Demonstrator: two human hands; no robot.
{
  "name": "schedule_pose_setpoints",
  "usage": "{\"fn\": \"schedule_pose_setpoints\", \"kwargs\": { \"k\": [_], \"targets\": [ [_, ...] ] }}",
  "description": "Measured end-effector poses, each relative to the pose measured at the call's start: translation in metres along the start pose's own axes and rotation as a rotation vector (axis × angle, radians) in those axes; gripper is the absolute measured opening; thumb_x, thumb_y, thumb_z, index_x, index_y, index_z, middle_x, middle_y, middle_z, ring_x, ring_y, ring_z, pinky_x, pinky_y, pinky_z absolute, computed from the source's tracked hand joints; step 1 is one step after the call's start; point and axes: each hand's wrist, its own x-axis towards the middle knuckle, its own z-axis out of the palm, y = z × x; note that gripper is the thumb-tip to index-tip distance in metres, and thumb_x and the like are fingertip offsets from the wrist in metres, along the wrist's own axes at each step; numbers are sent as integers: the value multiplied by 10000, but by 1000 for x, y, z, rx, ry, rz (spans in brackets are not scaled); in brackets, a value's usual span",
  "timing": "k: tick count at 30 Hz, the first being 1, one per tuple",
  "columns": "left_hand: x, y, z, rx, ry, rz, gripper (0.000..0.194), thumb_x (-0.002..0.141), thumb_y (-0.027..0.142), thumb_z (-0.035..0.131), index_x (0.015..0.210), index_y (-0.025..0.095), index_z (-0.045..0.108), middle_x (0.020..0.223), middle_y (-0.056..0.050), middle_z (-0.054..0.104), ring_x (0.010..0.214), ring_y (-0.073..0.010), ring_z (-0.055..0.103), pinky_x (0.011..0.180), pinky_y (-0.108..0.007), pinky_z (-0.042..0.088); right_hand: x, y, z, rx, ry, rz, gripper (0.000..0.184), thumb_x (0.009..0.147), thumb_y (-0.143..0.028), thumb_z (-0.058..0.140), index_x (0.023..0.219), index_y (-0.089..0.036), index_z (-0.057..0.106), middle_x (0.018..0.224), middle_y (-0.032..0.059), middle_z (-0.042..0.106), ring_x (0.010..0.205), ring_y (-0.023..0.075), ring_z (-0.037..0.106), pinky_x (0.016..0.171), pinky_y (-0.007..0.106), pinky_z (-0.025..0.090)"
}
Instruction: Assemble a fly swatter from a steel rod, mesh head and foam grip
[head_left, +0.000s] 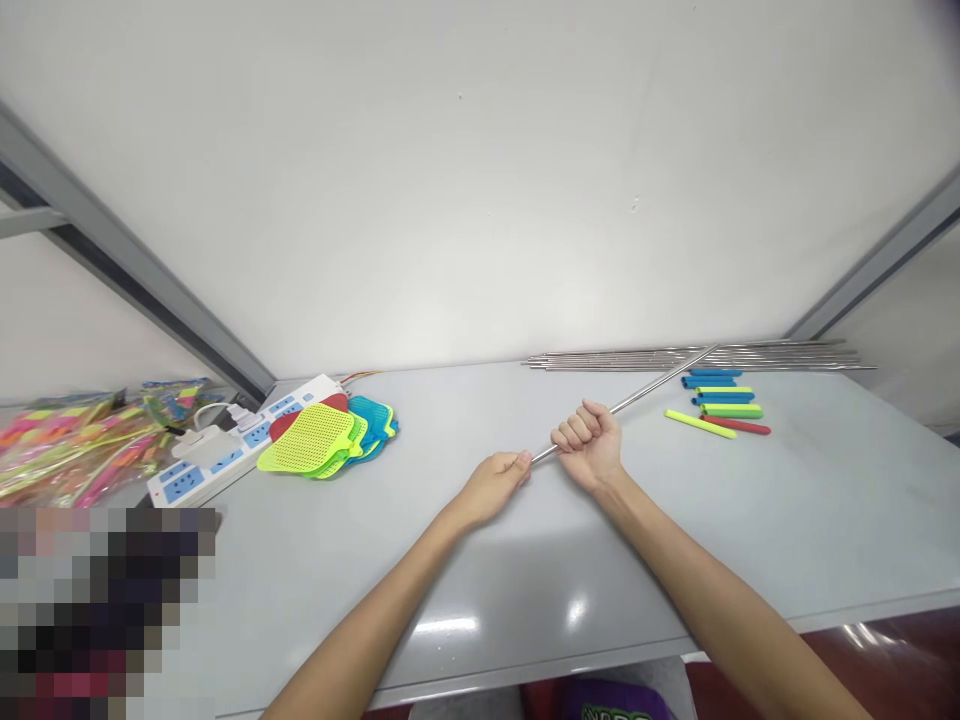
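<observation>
Both hands are on a thin steel rod (645, 397): the right hand (589, 445) is closed in a fist around it, and the left hand (493, 488) curls around its near end, just beside the right, with that tip hidden in the fingers. The rod slants up across the grey tabletop (825, 500), its far end over a pile of matching rods (697, 358), near coloured foam tubes (716, 405). Plastic fly swatter heads (315, 440) lie by a power strip (247, 435); the packets (75, 450) beyond are hard to make out, and a pixelated patch (105, 610) hides the lower left corner
</observation>
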Motion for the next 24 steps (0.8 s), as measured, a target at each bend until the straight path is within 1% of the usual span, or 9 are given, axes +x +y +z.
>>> {"fn": "schedule_pose_setpoints", "kwargs": {
  "k": [4, 8, 10, 13, 15, 19, 22, 24],
  "targets": [
    [0, 1, 2, 42, 50, -11, 443, 784, 508, 194, 519, 163, 280, 482, 45, 248, 460, -68, 224, 458, -202, 208, 0, 4, -1, -6, 5, 12, 417, 751, -215, 381, 431, -182, 117, 347, -63, 101, 330, 86, 105, 353, 232, 216],
    [1, 2, 5, 80, 76, 0, 447, 787, 506, 185, 521, 163, 292, 487, 43, 270, 462, -72, 250, 464, -204, 221, 2, 0, -1, -29, 2, 25, 420, 755, -223, 385, 432, -180, 120, 349, -62, 116, 331, 84, 120, 360, 231, 229],
    [1, 2, 6, 100, 96, 11, 450, 790, 498, 185, 527, 162, 326, 493, 41, 295, 469, -74, 274, 474, -201, 236, 2, -3, 0, -52, -1, 32, 418, 757, -230, 389, 437, -179, 126, 353, -61, 128, 332, 83, 138, 367, 231, 239],
    [1, 2, 7, 130, 136, 35, 461, 800, 476, 177, 564, 161, 418, 514, 37, 347, 491, -78, 324, 495, -196, 264, 3, -5, 1, -87, 4, 27, 414, 762, -245, 396, 445, -176, 138, 361, -61, 146, 335, 79, 163, 378, 229, 257],
    [1, 3, 8, 153, 181, 54, 450, 802, 465, 187, 612, 166, 464, 534, 37, 376, 510, -81, 346, 507, -193, 278, 3, -6, 3, -99, 12, 12, 412, 765, -256, 401, 450, -174, 148, 366, -62, 157, 338, 75, 177, 384, 226, 268],
    [1, 2, 10, 181, 279, 93, 376, 788, 457, 260, 702, 174, 492, 586, 39, 419, 544, -80, 361, 524, -188, 297, 5, -11, 3, -126, 29, -36, 403, 766, -270, 411, 454, -171, 176, 378, -61, 182, 344, 70, 210, 395, 221, 290],
    [2, 1, 11, 160, 308, 104, 343, 782, 446, 294, 779, 177, 506, 596, 41, 429, 539, -77, 358, 522, -189, 299, 7, -18, 1, -135, 47, -84, 389, 767, -273, 406, 456, -172, 196, 386, -60, 191, 346, 69, 231, 397, 221, 299],
    [2, 1, 11, 141, 323, 106, 339, 782, 440, 299, 791, 174, 510, 588, 41, 417, 533, -76, 349, 515, -189, 294, 8, -23, -1, -128, 64, -114, 374, 767, -270, 403, 461, -173, 209, 392, -60, 198, 350, 69, 247, 400, 222, 306]
  ]
}}
